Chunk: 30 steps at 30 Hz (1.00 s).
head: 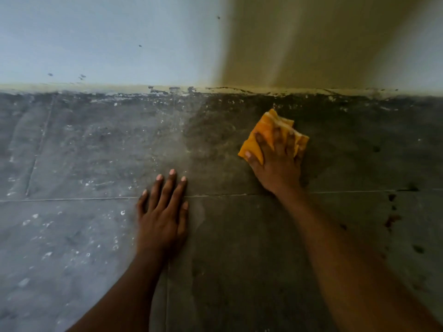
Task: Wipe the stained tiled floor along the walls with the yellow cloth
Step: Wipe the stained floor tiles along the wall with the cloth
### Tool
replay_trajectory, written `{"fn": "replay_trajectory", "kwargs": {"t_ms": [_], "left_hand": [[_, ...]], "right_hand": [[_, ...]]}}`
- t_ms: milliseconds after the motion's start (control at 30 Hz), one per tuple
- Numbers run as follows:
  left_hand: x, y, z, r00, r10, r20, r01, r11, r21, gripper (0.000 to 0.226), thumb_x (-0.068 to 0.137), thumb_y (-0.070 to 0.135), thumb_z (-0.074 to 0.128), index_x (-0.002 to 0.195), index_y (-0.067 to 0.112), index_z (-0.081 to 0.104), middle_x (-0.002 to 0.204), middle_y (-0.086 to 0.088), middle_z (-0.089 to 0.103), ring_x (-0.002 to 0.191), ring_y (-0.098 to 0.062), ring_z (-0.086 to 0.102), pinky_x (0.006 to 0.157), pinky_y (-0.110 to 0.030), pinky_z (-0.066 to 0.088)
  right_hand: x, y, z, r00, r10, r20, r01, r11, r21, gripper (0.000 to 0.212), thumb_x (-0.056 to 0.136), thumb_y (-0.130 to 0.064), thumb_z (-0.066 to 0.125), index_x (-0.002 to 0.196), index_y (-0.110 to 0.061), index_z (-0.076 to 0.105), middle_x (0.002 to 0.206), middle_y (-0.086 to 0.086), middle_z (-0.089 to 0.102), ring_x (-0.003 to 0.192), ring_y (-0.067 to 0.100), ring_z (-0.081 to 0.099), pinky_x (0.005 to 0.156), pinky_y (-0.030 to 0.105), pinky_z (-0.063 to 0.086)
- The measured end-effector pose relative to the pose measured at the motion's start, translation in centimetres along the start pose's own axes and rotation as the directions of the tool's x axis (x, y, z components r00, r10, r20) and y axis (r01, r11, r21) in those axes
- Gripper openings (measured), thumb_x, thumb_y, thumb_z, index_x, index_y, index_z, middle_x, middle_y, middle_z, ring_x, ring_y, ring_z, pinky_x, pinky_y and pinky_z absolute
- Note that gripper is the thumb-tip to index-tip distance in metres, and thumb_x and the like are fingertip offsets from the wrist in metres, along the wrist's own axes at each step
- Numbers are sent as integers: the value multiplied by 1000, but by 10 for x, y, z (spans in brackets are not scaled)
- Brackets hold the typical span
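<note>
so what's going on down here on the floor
A person is crouched over a dark grey tiled floor, cleaning it by hand. Their right hand presses a folded yellow cloth flat on the tiles, fingers spread over it, close to the foot of the pale painted wall. Their left hand lies flat on the floor, apparently as a prop. White specks and smears cover the tiles to the left and along the wall's edge, so much is not yet clean.
</note>
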<state>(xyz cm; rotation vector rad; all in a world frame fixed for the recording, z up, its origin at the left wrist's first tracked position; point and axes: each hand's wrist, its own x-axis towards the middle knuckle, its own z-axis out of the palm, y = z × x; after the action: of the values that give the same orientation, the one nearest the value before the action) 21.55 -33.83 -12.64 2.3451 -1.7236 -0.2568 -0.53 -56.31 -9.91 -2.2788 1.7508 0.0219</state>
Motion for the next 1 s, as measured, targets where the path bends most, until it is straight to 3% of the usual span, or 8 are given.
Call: {"fn": "replay_trajectory", "kwargs": {"t_ms": [67,133,267,467,667,733,900,1000], "left_hand": [[1,0,-2,1000,-12,13,12,1000,-10,63,107,51,22,168,35,12,178,5,5,165,-19,-1,130,-53,13],[0,0,0,1000,-4,9,4,1000,1,64,107,51,23,168,36,12,178,7,4,165,-18,-2,130,-52,13],[0,-7,5,1000,1,-8,-1,1000,0,64,107,52,21,168,38,8,178,8,0,164,-16,-5,131,-48,8],[-2,-5,6,999,19,-47,-19,1000,-13,65,105,55,19,166,33,24,176,6,13,164,-19,6,129,-51,16],[-9,9,10,989,127,-82,-120,989,84,70,106,56,16,163,20,36,171,-1,31,160,-24,25,130,-49,12],[-19,20,11,993,97,-63,-95,995,31,74,104,60,13,165,21,31,174,1,24,163,-22,14,131,-48,6],[-91,96,23,985,174,7,-171,975,-141,74,102,64,13,168,29,13,176,9,1,163,-11,-9,131,-37,-8],[-130,131,36,979,202,26,-194,965,-176,75,102,67,17,167,31,9,176,11,-5,162,-7,-15,131,-37,-9]], "right_hand": [[-51,39,3,998,-61,6,61,995,-83,73,92,-81,18,159,-53,15,174,1,0,160,38,1,123,67,9],[-62,80,-3,996,56,-64,-62,993,-100,76,92,-81,19,160,-47,21,174,7,6,158,43,10,121,70,18],[-3,69,-8,903,428,-35,-420,897,142,73,96,-79,27,161,-50,12,174,9,-11,158,45,-13,121,73,-1],[-108,74,26,996,-75,-52,70,993,-100,69,91,-83,24,156,-58,19,174,-3,-2,160,35,0,123,65,5],[-99,153,-3,937,347,-43,-341,934,107,75,92,-83,22,160,-52,16,175,6,-7,159,43,-5,124,70,4],[-93,131,2,949,316,-9,-312,941,130,74,94,-81,26,161,-51,14,175,6,-10,158,45,-9,123,70,0],[-207,113,35,996,-64,-55,60,995,-75,76,86,-84,14,157,-60,15,175,-3,-1,161,34,-2,124,64,3],[-233,157,27,995,10,-101,-27,986,-162,68,91,-84,21,155,-63,15,175,-4,3,161,31,6,123,64,10]]}}
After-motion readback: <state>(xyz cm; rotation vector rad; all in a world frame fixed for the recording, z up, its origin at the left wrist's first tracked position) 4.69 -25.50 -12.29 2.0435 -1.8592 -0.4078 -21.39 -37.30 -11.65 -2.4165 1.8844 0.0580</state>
